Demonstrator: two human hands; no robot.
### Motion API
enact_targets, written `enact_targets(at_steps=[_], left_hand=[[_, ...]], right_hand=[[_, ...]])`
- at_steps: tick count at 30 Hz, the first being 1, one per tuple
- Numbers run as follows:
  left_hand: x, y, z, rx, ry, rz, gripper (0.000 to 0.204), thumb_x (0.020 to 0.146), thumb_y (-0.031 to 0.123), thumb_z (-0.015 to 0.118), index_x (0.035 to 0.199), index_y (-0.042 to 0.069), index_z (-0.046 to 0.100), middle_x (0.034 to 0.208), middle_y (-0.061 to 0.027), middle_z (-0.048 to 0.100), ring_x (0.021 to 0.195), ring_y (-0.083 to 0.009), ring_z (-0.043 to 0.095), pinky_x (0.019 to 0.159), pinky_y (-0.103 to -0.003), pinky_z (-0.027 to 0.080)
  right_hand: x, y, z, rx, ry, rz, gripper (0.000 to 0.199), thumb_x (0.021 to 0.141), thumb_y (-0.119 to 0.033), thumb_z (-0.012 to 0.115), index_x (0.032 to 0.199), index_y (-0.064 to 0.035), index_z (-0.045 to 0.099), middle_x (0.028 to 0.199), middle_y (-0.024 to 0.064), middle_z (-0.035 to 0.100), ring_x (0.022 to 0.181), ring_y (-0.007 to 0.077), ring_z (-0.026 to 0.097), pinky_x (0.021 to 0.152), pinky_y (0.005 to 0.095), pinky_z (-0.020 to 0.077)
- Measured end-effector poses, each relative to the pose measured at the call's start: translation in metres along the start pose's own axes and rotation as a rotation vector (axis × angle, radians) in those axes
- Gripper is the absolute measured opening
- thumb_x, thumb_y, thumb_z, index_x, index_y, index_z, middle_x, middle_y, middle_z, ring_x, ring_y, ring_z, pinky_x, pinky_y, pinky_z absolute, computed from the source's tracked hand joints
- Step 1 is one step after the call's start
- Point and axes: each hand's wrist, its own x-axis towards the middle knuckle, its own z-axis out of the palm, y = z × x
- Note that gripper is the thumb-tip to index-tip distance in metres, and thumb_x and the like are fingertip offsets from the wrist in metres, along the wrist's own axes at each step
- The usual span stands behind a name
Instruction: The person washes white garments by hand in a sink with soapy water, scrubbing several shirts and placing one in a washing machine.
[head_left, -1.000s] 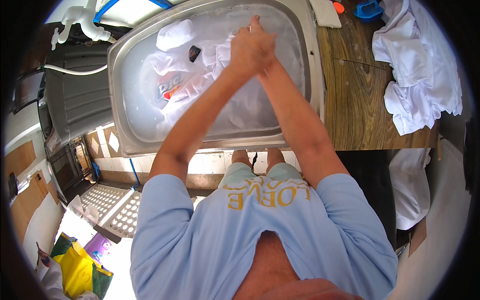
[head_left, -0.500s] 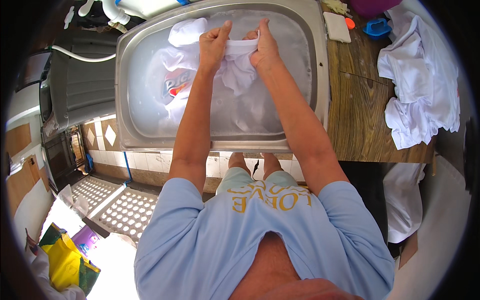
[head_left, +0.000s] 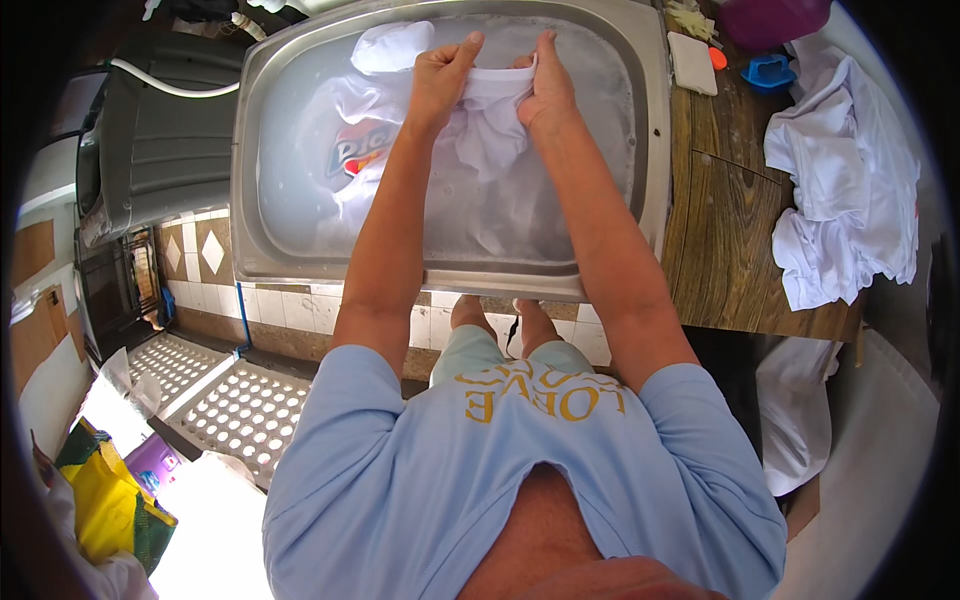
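Note:
Both hands grip the banded edge of a wet white garment [head_left: 490, 130] over the sink, stretching the band between them. My left hand [head_left: 440, 85] is closed on the band's left part, thumb up. My right hand [head_left: 548, 90] is closed round the right end, its thumb pointing up too. Below the band the cloth hangs in folds into cloudy water. The steel sink [head_left: 655, 200] also holds a white shirt [head_left: 360, 150] with a coloured print, partly under water, and a bunched white cloth [head_left: 393, 48] floating beyond my left hand.
Right of the sink, a wooden counter [head_left: 715, 250] bears a pile of white clothes [head_left: 830, 180], a blue brush [head_left: 768, 72], a pale block [head_left: 692, 62] and an orange cap [head_left: 718, 58]. A purple container [head_left: 775, 20] stands farther back. A dark grey ribbed appliance [head_left: 170, 140] adjoins the left side.
The view has shifted slightly, so the sink and counter sit a little differently in the picture. Both hands keep hold of the garment's band, with little change in their grip.

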Motion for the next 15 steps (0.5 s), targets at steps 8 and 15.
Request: enact_targets(at_steps=[8,15], left_hand=[[-0.006,-0.022,0.014,0.644,-0.190,0.520,0.021,0.077,0.019,0.069,0.078,0.000,0.059,0.078,-0.0149,0.058,0.064,-0.0249,0.054,0.058,-0.035,0.043],[0.025,-0.081,0.008,1.012,0.120,1.082,0.017,0.074,0.019,0.069,0.078,0.005,0.060,0.083,-0.0130,0.061,0.069,-0.0290,0.056,0.059,-0.040,0.043]], right_hand=[[0.040,-0.006,-0.037,-0.918,0.163,-0.842,0.034,0.080,-0.026,0.067,0.065,-0.0002,0.051,0.055,0.0133,0.052,0.050,0.0247,0.047,0.054,0.0394,0.0400],[0.057,0.019,-0.047,-1.250,0.083,-1.073,0.025,0.081,-0.023,0.064,0.076,0.0005,0.057,0.077,0.0209,0.061,0.074,0.0340,0.060,0.066,0.0400,0.0445]])
